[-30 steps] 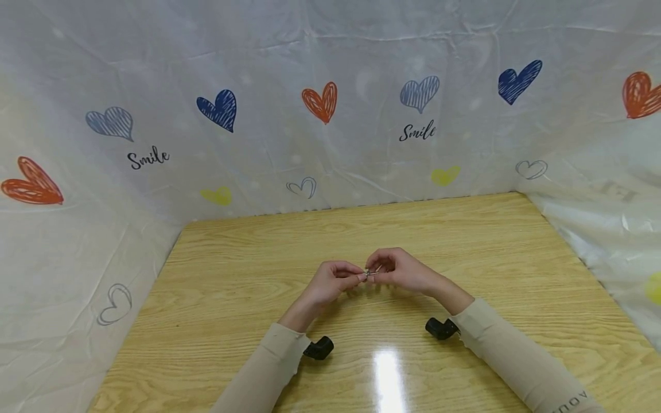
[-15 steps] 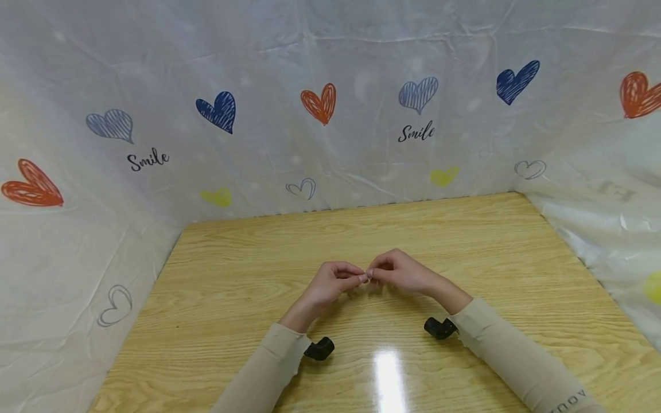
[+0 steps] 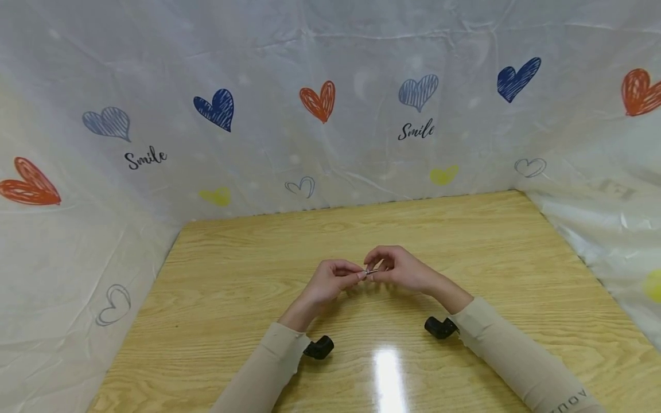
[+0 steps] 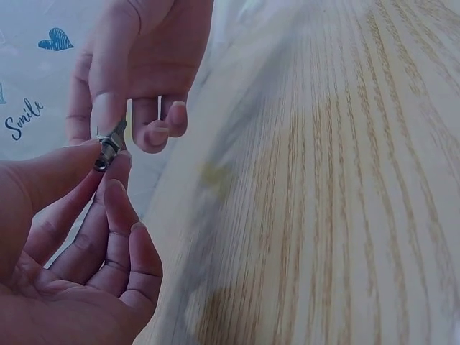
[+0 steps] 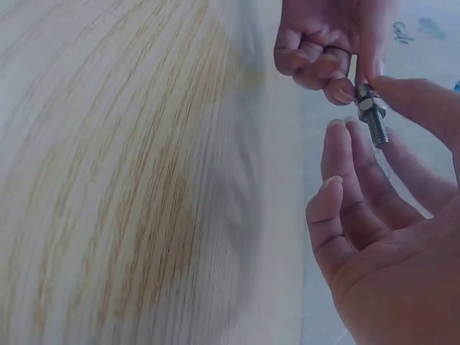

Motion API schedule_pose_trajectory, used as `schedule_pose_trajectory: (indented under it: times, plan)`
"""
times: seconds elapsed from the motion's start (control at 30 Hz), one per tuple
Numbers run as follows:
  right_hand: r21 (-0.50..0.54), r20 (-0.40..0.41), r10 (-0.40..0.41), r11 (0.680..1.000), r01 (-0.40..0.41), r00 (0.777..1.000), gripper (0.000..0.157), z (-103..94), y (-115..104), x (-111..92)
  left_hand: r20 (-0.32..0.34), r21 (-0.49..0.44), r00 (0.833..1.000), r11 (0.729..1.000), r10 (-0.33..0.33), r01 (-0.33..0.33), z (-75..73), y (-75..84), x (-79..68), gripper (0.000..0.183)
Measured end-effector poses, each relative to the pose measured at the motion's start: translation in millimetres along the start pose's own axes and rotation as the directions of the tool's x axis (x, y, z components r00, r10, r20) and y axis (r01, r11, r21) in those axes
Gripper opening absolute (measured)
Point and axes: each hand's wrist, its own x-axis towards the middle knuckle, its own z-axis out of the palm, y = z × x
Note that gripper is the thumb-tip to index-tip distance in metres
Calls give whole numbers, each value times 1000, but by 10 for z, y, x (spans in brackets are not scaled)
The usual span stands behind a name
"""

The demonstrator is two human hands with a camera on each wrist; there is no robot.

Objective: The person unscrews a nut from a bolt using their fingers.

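Observation:
A small metal bolt with a hex nut on its thread is held between both hands above the table. My left hand pinches the bolt's head end between thumb and fingertips. From the other side my right hand has its thumb and index finger at the nut, its other fingers loosely bent apart from the metal. The threaded end points toward the right palm in the right wrist view. In the left wrist view the nut shows between the two thumbs, the bolt's shank mostly hidden behind the right thumb.
A wood-grain table lies beneath both hands. Behind and beside it hangs a pale sheet printed with hearts. Black wrist-camera mounts stick out from both beige sleeves.
The right fingertips closed together over the bolt half a second ago, hiding it, and are now spread again with the shank showing. The left hand has kept its hold almost unmoved.

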Motion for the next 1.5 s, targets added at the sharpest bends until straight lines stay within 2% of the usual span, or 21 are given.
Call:
schedule_pose_trajectory:
  times: [0.17, 0.4, 0.63, 0.87, 1.1, 1.2, 1.27, 1.5]
  plan:
    - [-29, 5, 25, 999, -25, 1000, 27, -12, -67, -22, 9, -2, 1000, 1000, -3, 3, -2, 10, -6, 19]
    - [-7, 38, 64, 998, -63, 997, 25, 28, 0, 17, 9, 15, 1000, 1000, -1, 1, 4, 11, -12, 20]
    - [-13, 16, 43, 999, -43, 999, 20, 23, 247, 91, 15, 8, 1000, 1000, 6, -7, 3, -2, -8, 20]
    - [-3, 13, 6, 1000, -6, 1000, 15, 7, 282, 88, 7, -3, 1000, 1000, -2, 2, -12, -8, -17, 20]
    - [-39, -13, 11, 999, -11, 1000, 34, -1, 237, 69, -3, 2, 1000, 1000, 1, -1, -21, -5, -18, 20]
    - [-51, -19, 31, 998, -32, 999, 33, -7, 225, 68, 2, -2, 1000, 1000, 6, -6, -23, -5, -16, 20]
    - [-63, -7, 47, 997, -48, 999, 31, -5, 230, 69, 6, -1, 1000, 1000, 9, -9, -23, -4, -14, 20]
    - [-43, 54, 100, 994, -98, 993, 42, 35, 242, 83, 20, 3, 1000, 1000, 22, -22, -20, -9, -11, 20]
